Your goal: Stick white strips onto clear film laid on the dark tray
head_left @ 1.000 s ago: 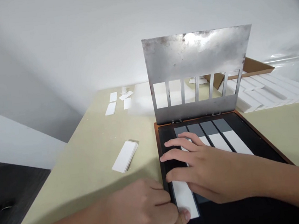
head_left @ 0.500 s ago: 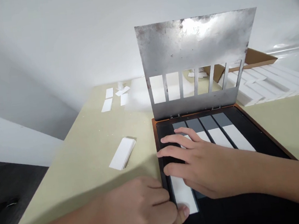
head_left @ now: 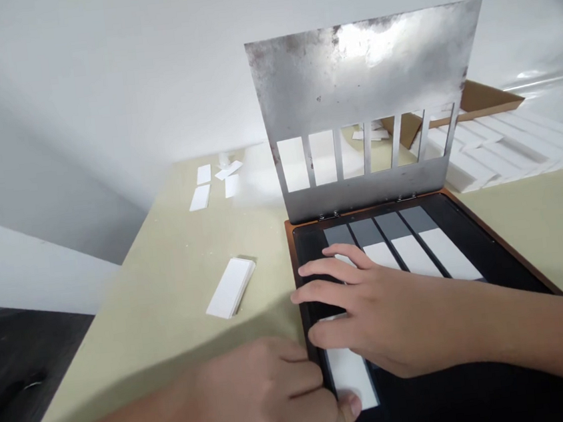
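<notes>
A white card (head_left: 349, 373) lies flat near the left edge of a black board (head_left: 469, 228), over a dark grey strip. My left hand (head_left: 268, 397) is closed beside that edge, fingers curled, with its thumb pressed on the card's near end. Palm down over the board, my right hand (head_left: 367, 313) has its fingers spread leftward; one rests across the card's far end, and its thumb is hidden. Further right, several white cards (head_left: 450, 254) lie on grey strips, partly covered by my right hand. A hinged metal plate (head_left: 368, 81) with rectangular slots stands raised behind the board.
A small stack of white cards (head_left: 230, 287) lies on the pale table (head_left: 168, 276) left of the board. More loose cards (head_left: 200, 197) are further back. White stacks (head_left: 506, 150) and a brown cardboard box (head_left: 488, 100) stand behind right, before a white wall (head_left: 95, 69).
My right hand has shifted slightly left and nearer, and the card's far end now shows beside its finger. My left thumb stays on the near end. The view has shifted a little.
</notes>
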`<state>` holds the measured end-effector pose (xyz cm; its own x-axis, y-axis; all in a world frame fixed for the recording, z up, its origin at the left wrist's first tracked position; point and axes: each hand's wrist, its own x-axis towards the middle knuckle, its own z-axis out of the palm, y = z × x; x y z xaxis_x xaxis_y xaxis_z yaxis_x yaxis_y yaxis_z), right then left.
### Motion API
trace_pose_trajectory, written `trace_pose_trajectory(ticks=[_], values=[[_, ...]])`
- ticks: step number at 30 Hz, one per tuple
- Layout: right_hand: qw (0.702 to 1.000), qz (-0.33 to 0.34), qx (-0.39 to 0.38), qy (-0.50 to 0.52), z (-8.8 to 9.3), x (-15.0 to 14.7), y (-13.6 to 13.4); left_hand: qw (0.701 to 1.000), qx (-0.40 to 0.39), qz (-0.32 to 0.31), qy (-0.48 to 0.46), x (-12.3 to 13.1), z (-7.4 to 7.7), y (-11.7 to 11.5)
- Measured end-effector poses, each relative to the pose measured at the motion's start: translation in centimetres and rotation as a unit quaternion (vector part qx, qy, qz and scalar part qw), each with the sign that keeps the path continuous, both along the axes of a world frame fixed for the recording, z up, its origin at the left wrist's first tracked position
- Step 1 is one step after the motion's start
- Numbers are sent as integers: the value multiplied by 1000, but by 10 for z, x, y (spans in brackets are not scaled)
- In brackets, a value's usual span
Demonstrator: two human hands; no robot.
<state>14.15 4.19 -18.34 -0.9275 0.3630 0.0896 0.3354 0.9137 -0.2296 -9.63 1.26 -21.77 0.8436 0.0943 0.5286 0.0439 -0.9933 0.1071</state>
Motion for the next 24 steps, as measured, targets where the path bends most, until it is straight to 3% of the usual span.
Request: trace_pose_trajectory(ticks=[13,24], values=[[1000,11,12,12,-4,-3,-2,998,-62,9,5,-2,-7,-3],[999,10,26,18,-7,-4,-2,999,-25,8,17,-1,-3,-2]])
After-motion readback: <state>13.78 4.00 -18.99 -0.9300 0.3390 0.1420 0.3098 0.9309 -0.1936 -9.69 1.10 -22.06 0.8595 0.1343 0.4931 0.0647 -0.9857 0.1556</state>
